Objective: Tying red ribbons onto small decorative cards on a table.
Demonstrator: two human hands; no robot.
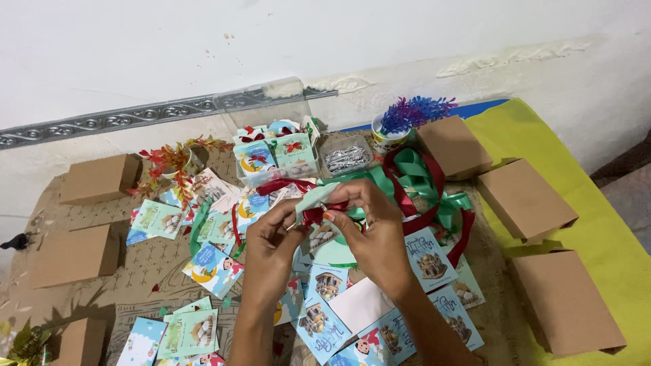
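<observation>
My left hand (270, 249) and my right hand (374, 234) meet at the middle of the view, both pinching a small pale green card (313, 198) that carries a dark red ribbon bow (316, 215). Fingertips of both hands touch the bow. Beneath my hands lie several small printed cards (320, 324) in blue and green, spread over the patterned mat (135, 271). A tangle of green and dark red ribbon (427, 186) lies just right of my right hand.
Several brown cardboard boxes (522, 198) stand around the mat, left and right. A clear plastic container (271, 146) holds finished cards. Beside it sit a small tray of silver pieces (346, 158), a cup with purple fronds (407, 118), red-leaf sprigs (173, 163) and a yellow cloth (597, 224).
</observation>
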